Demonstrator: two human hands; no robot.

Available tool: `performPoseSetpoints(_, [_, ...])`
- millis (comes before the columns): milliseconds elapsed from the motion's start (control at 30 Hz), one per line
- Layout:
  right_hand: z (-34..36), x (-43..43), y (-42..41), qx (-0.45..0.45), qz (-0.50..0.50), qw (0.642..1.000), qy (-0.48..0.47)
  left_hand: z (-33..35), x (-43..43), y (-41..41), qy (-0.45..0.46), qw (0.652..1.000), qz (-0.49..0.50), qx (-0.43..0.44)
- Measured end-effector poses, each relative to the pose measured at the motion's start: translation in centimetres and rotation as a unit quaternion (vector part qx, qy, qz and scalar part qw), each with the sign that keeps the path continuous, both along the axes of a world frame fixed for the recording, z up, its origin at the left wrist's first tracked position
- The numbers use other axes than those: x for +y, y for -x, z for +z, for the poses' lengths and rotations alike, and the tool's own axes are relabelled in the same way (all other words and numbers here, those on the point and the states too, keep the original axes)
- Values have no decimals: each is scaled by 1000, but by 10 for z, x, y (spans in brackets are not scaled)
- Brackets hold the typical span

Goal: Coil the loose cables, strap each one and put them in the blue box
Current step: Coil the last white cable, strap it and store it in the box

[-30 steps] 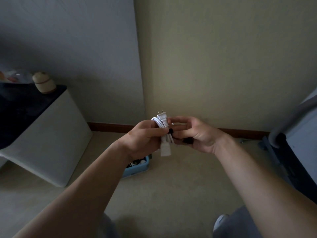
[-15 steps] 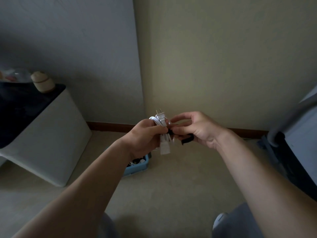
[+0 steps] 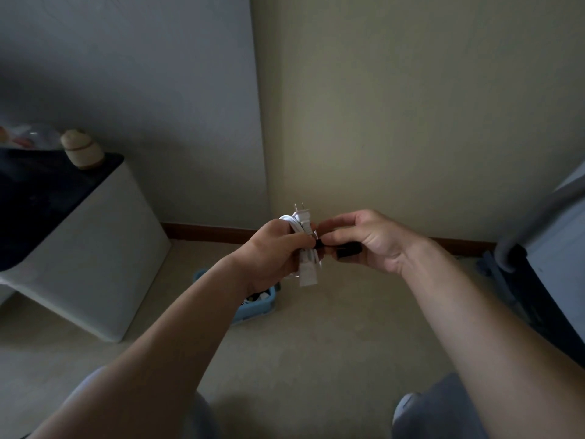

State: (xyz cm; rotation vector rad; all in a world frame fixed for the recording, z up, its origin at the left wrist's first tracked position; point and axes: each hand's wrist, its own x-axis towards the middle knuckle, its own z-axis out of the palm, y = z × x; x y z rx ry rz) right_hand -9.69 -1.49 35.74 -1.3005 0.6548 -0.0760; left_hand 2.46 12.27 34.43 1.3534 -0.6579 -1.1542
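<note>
I have the left hand (image 3: 274, 250) grasping the coiled white plug cable (image 3: 308, 270). The right hand (image 3: 372, 240) pinches a short black strap (image 3: 347, 251) against it.

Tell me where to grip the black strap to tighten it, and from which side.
Probably the free end of the strap, from the right: it sticks out sideways from the cable, which the left hand grips with the plug up. The right hand pinches the strap.
</note>
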Motion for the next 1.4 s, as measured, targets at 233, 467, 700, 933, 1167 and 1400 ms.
performPoseSetpoints(233, [2, 0, 0, 24, 2, 999, 27, -3, -2, 1, -4, 999, 29, -25])
performPoseSetpoints(467, [1, 4, -3, 19, -41, 999, 1, -10, -7, -1, -5, 988, 45, -147])
performPoseSetpoints(700, [-7, 11, -8, 3, -120, 990, -70, -21, -14, -6, -28, 967, 65, -246])
performPoseSetpoints(933, [-6, 17, -10, -4, -153, 985, -77, -24, -14, -5, -27, 968, 62, -243])
performPoseSetpoints(1167, [-6, 19, -11, -13, -164, 985, -59, -26, -17, -4, -11, 970, 93, -222])
performPoseSetpoints(1400, [-10, 21, -10, -30, -152, 988, 17, -17, -14, -1, 9, 988, 107, -111])
